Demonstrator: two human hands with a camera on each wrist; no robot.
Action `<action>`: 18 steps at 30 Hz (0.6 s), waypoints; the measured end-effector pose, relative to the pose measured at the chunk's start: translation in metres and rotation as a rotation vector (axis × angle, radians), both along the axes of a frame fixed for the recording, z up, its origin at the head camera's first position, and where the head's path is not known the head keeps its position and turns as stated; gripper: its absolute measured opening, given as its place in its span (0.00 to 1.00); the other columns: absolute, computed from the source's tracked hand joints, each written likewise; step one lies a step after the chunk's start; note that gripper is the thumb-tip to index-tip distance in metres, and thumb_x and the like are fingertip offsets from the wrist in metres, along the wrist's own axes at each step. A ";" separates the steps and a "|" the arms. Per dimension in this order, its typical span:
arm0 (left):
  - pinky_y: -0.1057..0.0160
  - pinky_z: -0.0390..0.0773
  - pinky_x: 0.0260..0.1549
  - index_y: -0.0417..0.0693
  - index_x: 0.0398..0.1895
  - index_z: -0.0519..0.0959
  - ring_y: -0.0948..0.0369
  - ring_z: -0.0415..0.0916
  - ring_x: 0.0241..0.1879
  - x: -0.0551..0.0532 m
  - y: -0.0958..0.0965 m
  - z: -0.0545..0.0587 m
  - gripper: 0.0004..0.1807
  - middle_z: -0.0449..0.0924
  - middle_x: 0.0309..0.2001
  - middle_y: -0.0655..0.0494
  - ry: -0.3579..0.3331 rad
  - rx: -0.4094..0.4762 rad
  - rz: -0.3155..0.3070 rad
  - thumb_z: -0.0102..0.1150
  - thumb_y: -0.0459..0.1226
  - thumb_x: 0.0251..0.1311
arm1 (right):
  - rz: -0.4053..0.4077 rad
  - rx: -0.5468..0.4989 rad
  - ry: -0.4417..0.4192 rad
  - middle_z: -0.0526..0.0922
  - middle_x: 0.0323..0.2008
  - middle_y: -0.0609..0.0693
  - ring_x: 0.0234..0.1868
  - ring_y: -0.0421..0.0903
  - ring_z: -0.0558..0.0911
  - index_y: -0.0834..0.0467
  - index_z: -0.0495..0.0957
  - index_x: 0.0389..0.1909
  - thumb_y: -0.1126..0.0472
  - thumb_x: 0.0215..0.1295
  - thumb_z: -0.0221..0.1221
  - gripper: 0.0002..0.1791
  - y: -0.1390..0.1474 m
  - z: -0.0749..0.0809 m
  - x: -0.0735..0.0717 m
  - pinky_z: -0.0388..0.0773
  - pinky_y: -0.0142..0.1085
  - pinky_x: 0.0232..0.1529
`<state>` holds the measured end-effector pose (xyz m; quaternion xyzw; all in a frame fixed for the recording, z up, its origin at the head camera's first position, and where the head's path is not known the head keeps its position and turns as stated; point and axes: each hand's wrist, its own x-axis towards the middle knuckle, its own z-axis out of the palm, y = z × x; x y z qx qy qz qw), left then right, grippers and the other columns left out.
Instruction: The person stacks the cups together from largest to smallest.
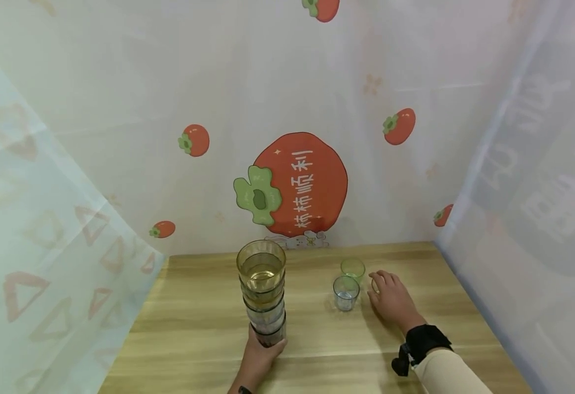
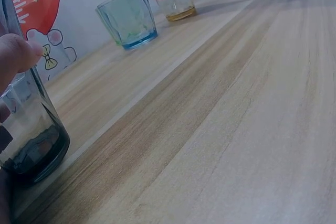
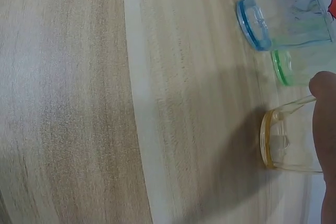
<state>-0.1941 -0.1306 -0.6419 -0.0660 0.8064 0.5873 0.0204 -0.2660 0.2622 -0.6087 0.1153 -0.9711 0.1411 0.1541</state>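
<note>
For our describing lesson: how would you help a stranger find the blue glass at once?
On the wood-grain table, look right of the tall stack of glasses, toward the right hand. The blue glass stands between them, just in front of the green glass in the head view. Its blue tint sets it apart from that one and the amber glass at the hand.

On the wooden table [image 3: 79, 98], 1 blue glass [image 3: 286, 14] stood left, 1 green glass [image 3: 300, 62] just beyond; at right, the right hand [image 3: 326, 124] held 1 amber glass [image 3: 289, 142].
</note>
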 end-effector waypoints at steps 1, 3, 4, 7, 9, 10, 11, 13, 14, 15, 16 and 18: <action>0.34 0.64 0.65 0.41 0.75 0.50 0.35 0.63 0.68 -0.001 0.000 0.000 0.58 0.66 0.68 0.32 0.003 0.002 0.000 0.80 0.47 0.49 | -0.001 0.003 0.004 0.72 0.63 0.65 0.64 0.66 0.70 0.61 0.71 0.66 0.54 0.70 0.62 0.28 0.000 0.000 -0.001 0.67 0.60 0.65; 0.34 0.65 0.64 0.42 0.75 0.50 0.36 0.64 0.68 -0.001 0.000 0.001 0.57 0.66 0.68 0.33 0.010 0.005 -0.002 0.80 0.46 0.50 | -0.005 -0.007 0.003 0.72 0.63 0.65 0.63 0.66 0.70 0.62 0.71 0.66 0.54 0.70 0.63 0.28 0.000 0.001 -0.002 0.67 0.60 0.65; 0.34 0.65 0.65 0.42 0.75 0.51 0.36 0.64 0.68 -0.001 0.000 0.001 0.57 0.66 0.68 0.33 0.010 0.008 -0.001 0.80 0.46 0.50 | -0.006 -0.010 0.001 0.72 0.63 0.64 0.63 0.66 0.70 0.62 0.71 0.66 0.54 0.70 0.63 0.28 -0.001 0.002 -0.001 0.68 0.60 0.65; 0.34 0.66 0.64 0.42 0.75 0.51 0.36 0.65 0.67 -0.001 -0.002 0.001 0.57 0.67 0.67 0.33 0.018 0.001 0.002 0.80 0.46 0.50 | 0.001 -0.020 -0.012 0.72 0.63 0.64 0.63 0.66 0.70 0.62 0.72 0.66 0.54 0.70 0.63 0.28 -0.003 0.004 -0.002 0.69 0.60 0.64; 0.34 0.66 0.64 0.42 0.75 0.51 0.36 0.65 0.68 -0.001 -0.002 0.001 0.57 0.67 0.67 0.33 0.016 0.003 0.008 0.80 0.46 0.50 | 0.007 -0.029 -0.026 0.72 0.63 0.64 0.64 0.66 0.70 0.62 0.71 0.66 0.54 0.70 0.63 0.28 -0.004 0.006 -0.002 0.70 0.60 0.63; 0.35 0.65 0.64 0.42 0.75 0.51 0.36 0.65 0.68 -0.001 -0.002 0.001 0.56 0.67 0.67 0.33 0.017 0.004 0.008 0.79 0.45 0.50 | 0.011 -0.029 -0.031 0.72 0.63 0.64 0.64 0.67 0.70 0.62 0.71 0.66 0.55 0.70 0.62 0.27 -0.004 0.007 -0.001 0.71 0.60 0.62; 0.34 0.66 0.64 0.41 0.74 0.51 0.36 0.65 0.67 -0.002 -0.002 0.001 0.56 0.67 0.67 0.33 0.025 -0.002 0.004 0.79 0.45 0.50 | 0.014 -0.030 -0.038 0.71 0.63 0.65 0.64 0.67 0.69 0.62 0.71 0.65 0.55 0.70 0.62 0.27 -0.004 0.007 -0.001 0.72 0.61 0.60; 0.34 0.66 0.64 0.42 0.74 0.52 0.36 0.65 0.67 -0.002 -0.002 0.001 0.56 0.67 0.67 0.34 0.024 0.002 0.001 0.80 0.45 0.50 | 0.020 -0.025 -0.062 0.71 0.63 0.65 0.64 0.68 0.69 0.62 0.71 0.65 0.56 0.70 0.63 0.27 -0.003 0.010 -0.001 0.75 0.60 0.57; 0.35 0.65 0.65 0.43 0.74 0.52 0.37 0.65 0.68 -0.002 -0.002 0.001 0.55 0.67 0.67 0.34 0.020 0.011 0.001 0.80 0.45 0.50 | 0.025 -0.016 -0.074 0.71 0.62 0.66 0.63 0.68 0.69 0.63 0.71 0.65 0.57 0.69 0.63 0.27 -0.002 0.013 -0.001 0.77 0.60 0.55; 0.35 0.65 0.64 0.42 0.74 0.52 0.37 0.65 0.68 -0.002 -0.002 0.001 0.55 0.67 0.67 0.34 0.024 0.014 -0.005 0.80 0.45 0.50 | 0.027 -0.012 -0.096 0.71 0.62 0.66 0.63 0.69 0.69 0.62 0.71 0.65 0.57 0.68 0.64 0.27 -0.002 0.016 -0.001 0.78 0.60 0.52; 0.35 0.66 0.64 0.42 0.74 0.52 0.37 0.65 0.68 -0.001 -0.002 0.001 0.55 0.67 0.67 0.34 0.025 0.013 -0.011 0.79 0.45 0.50 | 0.029 -0.002 -0.122 0.71 0.62 0.66 0.63 0.69 0.69 0.62 0.71 0.65 0.56 0.68 0.64 0.28 -0.001 0.019 -0.001 0.79 0.60 0.51; 0.35 0.65 0.64 0.43 0.74 0.52 0.37 0.65 0.68 -0.001 -0.001 0.000 0.56 0.67 0.68 0.35 0.025 0.019 -0.014 0.80 0.45 0.50 | 0.030 0.011 -0.201 0.70 0.63 0.66 0.64 0.70 0.69 0.62 0.70 0.67 0.56 0.68 0.63 0.29 0.000 0.028 -0.001 0.79 0.61 0.50</action>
